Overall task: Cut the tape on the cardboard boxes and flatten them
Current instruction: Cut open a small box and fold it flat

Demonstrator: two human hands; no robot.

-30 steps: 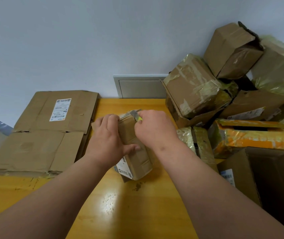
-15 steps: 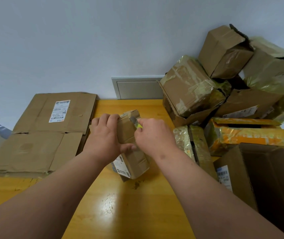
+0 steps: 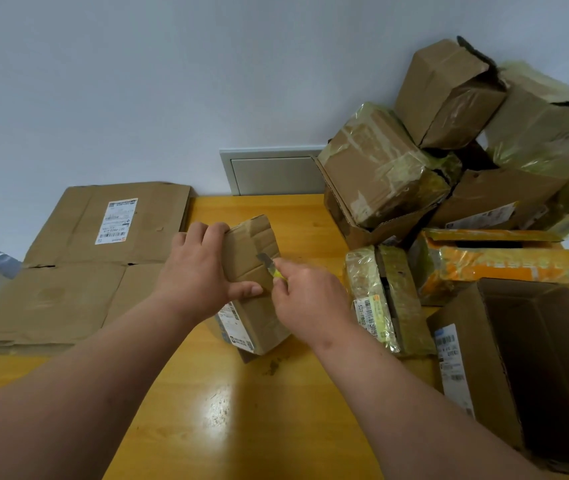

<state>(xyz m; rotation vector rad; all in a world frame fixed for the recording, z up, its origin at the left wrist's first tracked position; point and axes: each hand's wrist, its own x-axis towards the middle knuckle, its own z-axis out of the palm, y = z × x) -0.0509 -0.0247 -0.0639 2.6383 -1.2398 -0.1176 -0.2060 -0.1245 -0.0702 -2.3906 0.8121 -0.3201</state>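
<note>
- Left hand [image 3: 197, 271] grips the box [image 3: 252, 271], fingers curled over its far edge, thumb across its top.
- Right hand [image 3: 310, 299] pinches a yellow-handled knife [image 3: 271, 266], blade on the box's taped top.
- The box, creased brown cardboard, stands tilted mid-bench [image 3: 241, 427], which is glossy yellow wood.

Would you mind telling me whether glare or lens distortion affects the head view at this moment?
Head view: a bright glare patch sits on the table below the small box; wide-angle distortion bows the frame edges and tilts the box pile; the knife and both hands look reasonably sharp.
</note>
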